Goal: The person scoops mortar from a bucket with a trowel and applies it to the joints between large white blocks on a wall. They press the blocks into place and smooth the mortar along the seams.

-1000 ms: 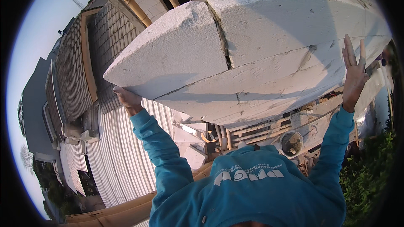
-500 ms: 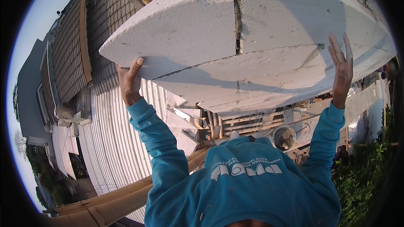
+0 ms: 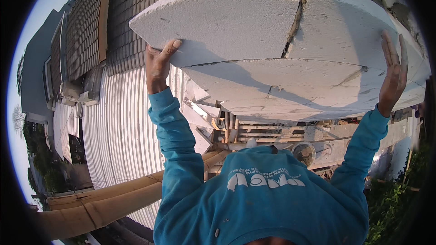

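Observation:
A white aerated concrete block lies at the upper left end of a block wall, on top of the lower course. My left hand grips this block's left end, thumb on the near face and fingers round the end, partly hidden. To the right is a neighbouring block, with a dark, uneven mortar joint between the two. My right hand is raised by the wall's right part with its fingers straight and apart. Whether its palm touches the wall, I cannot tell.
Bamboo poles cross at lower left, over a corrugated roof. Below the wall are a bucket, a saw with an orange-yellow handle and broken white block pieces. Leafy plants grow at lower right.
The wall and both my hands appear farther right in the view, which has shifted. My left hand keeps its grip on the block's end; my right hand stays open beside the wall.

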The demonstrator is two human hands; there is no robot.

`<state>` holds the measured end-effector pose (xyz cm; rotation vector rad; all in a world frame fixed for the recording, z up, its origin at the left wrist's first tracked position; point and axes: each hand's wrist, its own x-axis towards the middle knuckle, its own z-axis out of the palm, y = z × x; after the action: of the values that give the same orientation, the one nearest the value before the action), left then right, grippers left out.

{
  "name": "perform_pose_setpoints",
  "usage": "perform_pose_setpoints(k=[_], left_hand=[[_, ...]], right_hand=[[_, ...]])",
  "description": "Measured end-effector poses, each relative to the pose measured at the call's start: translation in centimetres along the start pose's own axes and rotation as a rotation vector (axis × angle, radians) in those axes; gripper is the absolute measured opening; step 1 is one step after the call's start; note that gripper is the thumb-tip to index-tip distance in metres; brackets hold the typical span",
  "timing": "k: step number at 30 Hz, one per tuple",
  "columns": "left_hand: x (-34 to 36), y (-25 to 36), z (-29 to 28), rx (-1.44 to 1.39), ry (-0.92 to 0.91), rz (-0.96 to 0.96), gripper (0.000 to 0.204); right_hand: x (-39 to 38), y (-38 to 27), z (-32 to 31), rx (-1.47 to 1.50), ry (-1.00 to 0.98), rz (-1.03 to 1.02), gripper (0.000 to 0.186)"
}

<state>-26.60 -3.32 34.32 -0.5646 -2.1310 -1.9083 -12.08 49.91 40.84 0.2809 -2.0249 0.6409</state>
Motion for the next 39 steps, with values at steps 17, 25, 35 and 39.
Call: perform_pose_setpoints(k=[17,25,35,39], left_hand=[[-4.1,-5.5,0.9,-0.173,0.107,-0.008,0.104],[-12.0,-11.6,7.3,-0.191,0.464,-0.001,0.102],[-10.0,-10.5,7.3,-0.292,0.552,-0.161,0.098],[-8.6,-11.4,1.8,-0.375,0.45,-0.157,0.093]], right_hand=[[-9.4,-6.6,8.5,0.149,0.116,0.383,0.037],[-22.4,-8.0,10.8,0.371,-0.053,0.905,0.039],[-19.1,-8.5,12.0,0.404,-0.11,0.75,0.037],[-19.1,-9.1,11.5,0.535,-0.119,0.761,0.031]])
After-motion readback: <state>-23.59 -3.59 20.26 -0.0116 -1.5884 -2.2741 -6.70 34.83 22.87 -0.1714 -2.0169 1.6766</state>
